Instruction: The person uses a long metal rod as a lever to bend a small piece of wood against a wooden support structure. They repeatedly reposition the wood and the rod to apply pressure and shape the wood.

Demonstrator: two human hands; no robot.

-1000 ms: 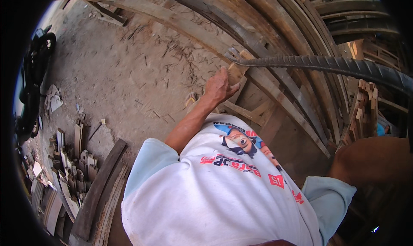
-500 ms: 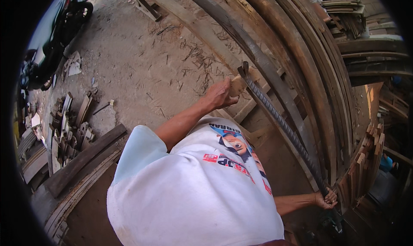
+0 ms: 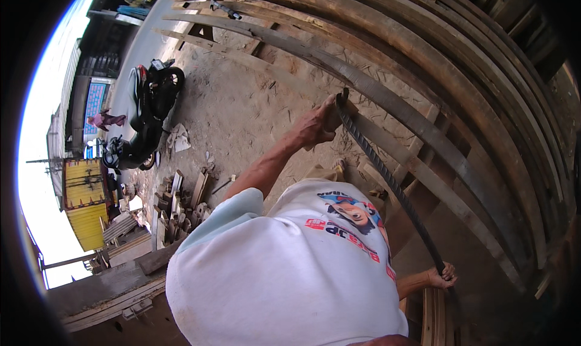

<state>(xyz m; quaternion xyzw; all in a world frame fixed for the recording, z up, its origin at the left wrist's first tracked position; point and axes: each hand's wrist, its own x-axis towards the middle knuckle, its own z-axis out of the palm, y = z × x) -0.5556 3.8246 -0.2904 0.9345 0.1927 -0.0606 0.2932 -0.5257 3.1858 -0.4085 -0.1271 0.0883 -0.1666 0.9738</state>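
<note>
- Gripping a dark, ridged bar (image 3: 394, 186), the right hand (image 3: 443, 275) closes in a full fist around its near end, low on the right.
- Curled, with fingers and thumb bent, the left hand (image 3: 316, 127) clasps a wood piece (image 3: 333, 121), largely hidden, near the scene's center.
- Work appears to be midway: the bar's hooked far tip stands beside the left hand's fingers, though whether it bites into the wood cannot be told.
- Nothing visibly comes away from the wood piece; how much remains is unclear.
- Neither hand touches the long beams (image 3: 387, 28) ranged across the far and right sides.
- Short offcuts (image 3: 172, 210) lie heaped on the left, short of a parked motorcycle (image 3: 142, 104); thin dark slivers, too small to identify, litter the bare ground (image 3: 227, 98).
</note>
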